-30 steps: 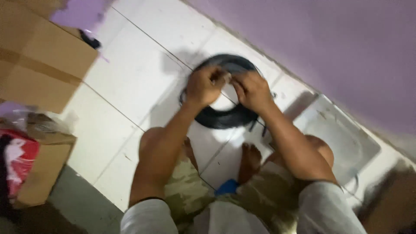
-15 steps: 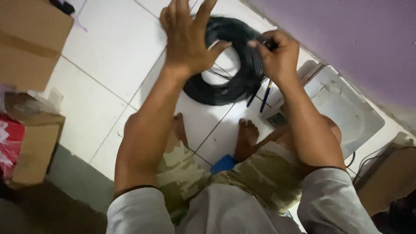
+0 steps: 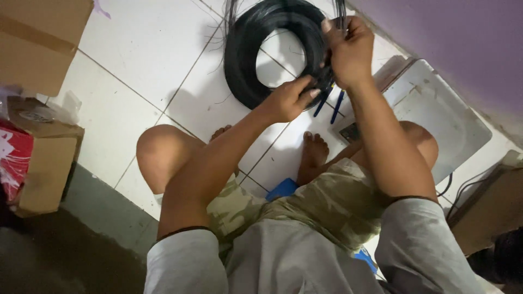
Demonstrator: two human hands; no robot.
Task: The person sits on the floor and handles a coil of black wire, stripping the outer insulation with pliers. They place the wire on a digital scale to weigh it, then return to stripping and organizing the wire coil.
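A thick coil of black cable [image 3: 256, 54] lies on the white tiled floor [image 3: 136, 60] in front of my bare feet. My left hand [image 3: 289, 100] pinches the coil's near right edge with fingers closed on the strands. My right hand [image 3: 348, 51] grips the coil's right side a little farther up, holding a few strands that run upward out of frame. I sit low with knees spread, in camouflage shorts and a grey shirt.
Two blue pens or tools [image 3: 329, 103] lie on the tile under my hands. A flat white scale-like device [image 3: 436, 114] sits at right by the purple wall [image 3: 463, 38]. Cardboard boxes [image 3: 38, 38] stand at left, one open box [image 3: 46, 158] nearer, with a red package [image 3: 12, 163] beside it.
My left hand, spread open above the coil half a second ago, has come down and closed on the coil's edge. The right hand stays on the coil's right side.
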